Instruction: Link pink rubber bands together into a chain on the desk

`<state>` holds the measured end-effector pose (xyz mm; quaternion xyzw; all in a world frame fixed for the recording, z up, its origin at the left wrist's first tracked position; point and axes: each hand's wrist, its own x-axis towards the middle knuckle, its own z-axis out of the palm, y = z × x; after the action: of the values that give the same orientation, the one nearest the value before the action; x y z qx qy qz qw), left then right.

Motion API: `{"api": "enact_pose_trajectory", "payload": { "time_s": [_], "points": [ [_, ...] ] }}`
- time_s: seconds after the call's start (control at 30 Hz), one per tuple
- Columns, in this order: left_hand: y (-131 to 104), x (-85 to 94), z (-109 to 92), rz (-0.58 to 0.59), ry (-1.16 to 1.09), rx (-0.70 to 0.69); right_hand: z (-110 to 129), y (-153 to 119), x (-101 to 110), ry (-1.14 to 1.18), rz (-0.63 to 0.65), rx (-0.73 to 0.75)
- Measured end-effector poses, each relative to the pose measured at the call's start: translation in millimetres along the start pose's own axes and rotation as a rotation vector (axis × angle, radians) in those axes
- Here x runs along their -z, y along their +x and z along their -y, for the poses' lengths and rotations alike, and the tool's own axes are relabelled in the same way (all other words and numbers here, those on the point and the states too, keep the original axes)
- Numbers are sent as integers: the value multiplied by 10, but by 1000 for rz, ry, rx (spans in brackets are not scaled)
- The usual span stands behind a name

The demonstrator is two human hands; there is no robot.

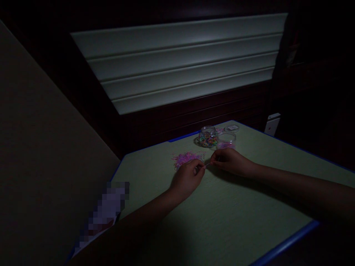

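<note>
Taking the pink pile [186, 158] as landmark, a round jar of mixed bands [208, 140] stands beyond it to the right, and a second jar [226, 139], open and partly filled with pink pieces, stands farther right. A round lid [232, 128] lies behind this second jar, and a few loose pink bits [219, 130] show between the jars. The left hand [186, 178] covers the near edge of the pile; the right hand [230, 161], right of the pile, hides the foot of the second jar. Between them, just right of the pile, runs a thin pale strand [207, 164], with thumb and finger of each hand pinched together on its ends. Well left of the pile and nearer the camera, a blurred-out pale sheet [107, 208] lies at the table's side; a white box-like object [273, 125] is far to its right, past the table edge. The jars are clear and smooth, the pile a loose tangle of thin bands. The pale green tabletop [222, 214] has blue edging, and behind the pile rises a dark frame with pale horizontal slats [188, 61].
</note>
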<state>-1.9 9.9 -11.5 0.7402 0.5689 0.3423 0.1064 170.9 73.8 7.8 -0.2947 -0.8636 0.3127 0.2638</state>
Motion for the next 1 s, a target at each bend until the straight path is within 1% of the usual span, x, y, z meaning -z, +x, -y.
{"api": "enact_pose_trajectory", "payload": {
  "time_s": [0.1,0.2,0.33,0.5,0.6,0.63,0.7,0.83,1.0],
  "points": [
    [-9,9,-9,11,1,-2,33,-19,27,-76,-5,50],
    [-15,14,-9,8,3,-4,64,-39,72,-222,-34,116],
    [-10,12,-6,9,11,-6,110,-47,216,-436,-102,182],
    [-8,14,-16,18,3,-11,133,-50,515,-723,-316,126],
    [-8,17,-19,17,-5,-13,87,-47,658,-890,-440,17],
    [-8,18,-17,15,-7,-11,66,-44,689,-932,-455,-16],
    [-8,17,-13,6,-8,-4,24,-35,723,-999,-458,-59],
    [-10,18,-11,3,-22,0,-29,-14,717,-1078,-412,-122],
    [-12,25,-29,8,-32,-3,-36,-9,692,-1088,-359,-129]
  ]
}}
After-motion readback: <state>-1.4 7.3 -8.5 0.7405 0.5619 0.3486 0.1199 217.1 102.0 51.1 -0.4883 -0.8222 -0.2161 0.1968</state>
